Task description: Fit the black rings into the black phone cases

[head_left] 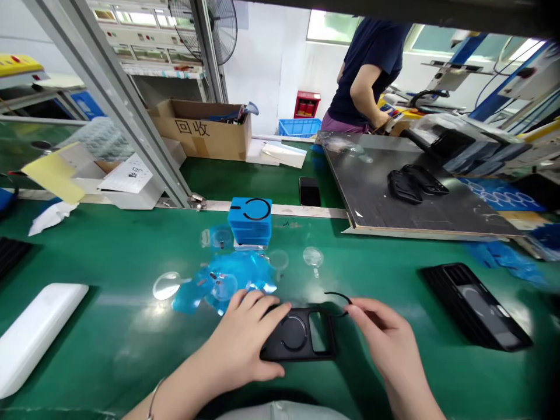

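Observation:
A black phone case (275, 349) lies flat on the green tabletop, with a ring-shaped groove and a large rectangular camera cutout. My left hand (245, 338) grips its left end, thumb by the near edge and fingers over the far edge. Beyond the cutout's end, my right hand (385, 332) pinches a thin black curved strip (339, 295) between thumb and forefinger. It looks like an open ring. Past my left hand lie crumpled blue film pieces (258, 271) and a clear round film (167, 286). Behind them stands a stack of blue sheets (250, 219), its top one bearing a black ring.
Stacked black cases (476, 303) sit at right, and a white elongated object (39, 332) at left. A dark raised board (371, 192) carries black cases. A metal post (118, 105) rises at left near a cardboard box (210, 137). A person (371, 70) stands beyond.

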`<action>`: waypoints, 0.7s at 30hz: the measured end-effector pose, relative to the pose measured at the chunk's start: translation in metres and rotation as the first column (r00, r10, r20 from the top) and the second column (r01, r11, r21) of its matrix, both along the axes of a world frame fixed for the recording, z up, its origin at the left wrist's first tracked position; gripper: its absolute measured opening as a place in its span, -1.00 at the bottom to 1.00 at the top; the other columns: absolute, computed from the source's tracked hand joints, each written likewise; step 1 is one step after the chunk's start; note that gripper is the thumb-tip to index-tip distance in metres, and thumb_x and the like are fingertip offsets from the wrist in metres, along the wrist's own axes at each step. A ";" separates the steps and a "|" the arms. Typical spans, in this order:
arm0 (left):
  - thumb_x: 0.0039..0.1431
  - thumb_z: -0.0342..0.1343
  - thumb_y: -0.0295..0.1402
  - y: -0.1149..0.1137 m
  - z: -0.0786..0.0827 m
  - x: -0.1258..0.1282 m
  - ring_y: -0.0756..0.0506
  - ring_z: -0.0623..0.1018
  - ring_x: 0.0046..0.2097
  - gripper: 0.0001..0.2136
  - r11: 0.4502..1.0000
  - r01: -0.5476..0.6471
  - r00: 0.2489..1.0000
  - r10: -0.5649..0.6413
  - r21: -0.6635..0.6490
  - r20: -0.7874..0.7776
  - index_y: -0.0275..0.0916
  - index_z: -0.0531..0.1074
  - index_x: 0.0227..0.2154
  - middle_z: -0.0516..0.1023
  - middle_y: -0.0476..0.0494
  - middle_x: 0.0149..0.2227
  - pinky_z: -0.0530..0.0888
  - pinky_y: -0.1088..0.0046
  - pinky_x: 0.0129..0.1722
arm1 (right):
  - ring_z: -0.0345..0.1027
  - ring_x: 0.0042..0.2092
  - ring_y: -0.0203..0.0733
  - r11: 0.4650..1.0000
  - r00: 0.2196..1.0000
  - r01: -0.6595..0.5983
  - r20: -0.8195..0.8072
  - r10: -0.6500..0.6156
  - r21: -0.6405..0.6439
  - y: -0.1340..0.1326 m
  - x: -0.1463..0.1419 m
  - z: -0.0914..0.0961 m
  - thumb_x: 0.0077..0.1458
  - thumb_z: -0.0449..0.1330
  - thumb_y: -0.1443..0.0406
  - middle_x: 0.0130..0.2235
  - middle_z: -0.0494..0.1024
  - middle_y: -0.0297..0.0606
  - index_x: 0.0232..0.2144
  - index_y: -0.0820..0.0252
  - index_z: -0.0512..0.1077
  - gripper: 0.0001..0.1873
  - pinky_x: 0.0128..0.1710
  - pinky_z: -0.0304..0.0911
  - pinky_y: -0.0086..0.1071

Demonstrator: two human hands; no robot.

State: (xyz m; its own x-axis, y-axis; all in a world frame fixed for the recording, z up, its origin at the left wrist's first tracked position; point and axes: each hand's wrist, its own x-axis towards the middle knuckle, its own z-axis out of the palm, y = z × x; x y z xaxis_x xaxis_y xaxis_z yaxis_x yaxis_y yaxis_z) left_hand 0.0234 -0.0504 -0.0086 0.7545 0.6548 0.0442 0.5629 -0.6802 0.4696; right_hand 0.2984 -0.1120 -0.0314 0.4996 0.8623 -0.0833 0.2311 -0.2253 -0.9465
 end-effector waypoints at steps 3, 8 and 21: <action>-0.08 0.37 -0.10 -0.002 -0.009 0.002 -0.32 0.40 0.05 -0.21 0.998 -0.002 1.000 0.000 -0.055 -0.025 -0.13 0.26 0.24 0.50 -0.22 0.08 0.21 -0.01 0.11 | 0.48 -0.43 -0.15 1.000 0.998 0.006 -0.061 -0.006 -0.007 -0.001 -0.005 0.002 -0.07 0.40 0.06 -0.45 0.59 -0.27 -0.34 0.11 0.47 -0.66 -0.42 0.43 -0.30; -0.04 0.35 -0.16 -0.002 -0.010 -0.001 -0.32 0.41 0.06 -0.25 0.995 -0.036 0.999 0.033 -0.093 -0.034 -0.13 0.25 0.24 0.49 -0.22 0.11 0.20 -0.02 0.12 | 0.37 -0.51 -0.25 0.986 0.969 -0.158 -0.183 0.166 0.057 -0.002 -0.016 0.005 0.07 0.31 0.02 -0.55 0.41 -0.47 -0.37 0.03 0.14 -0.57 -0.48 0.31 -0.40; -0.11 0.34 -0.10 -0.019 -0.029 -0.010 -0.40 0.39 0.12 -0.13 0.993 -0.107 0.993 0.105 0.045 0.054 -0.26 0.17 0.27 0.48 -0.33 0.13 0.19 -0.05 0.14 | 0.20 -0.49 -0.27 0.802 0.814 -0.535 0.094 0.573 -0.266 0.007 -0.050 0.014 0.23 0.05 0.20 -0.51 0.31 -0.46 -0.44 0.03 0.05 -0.75 -0.49 0.16 -0.42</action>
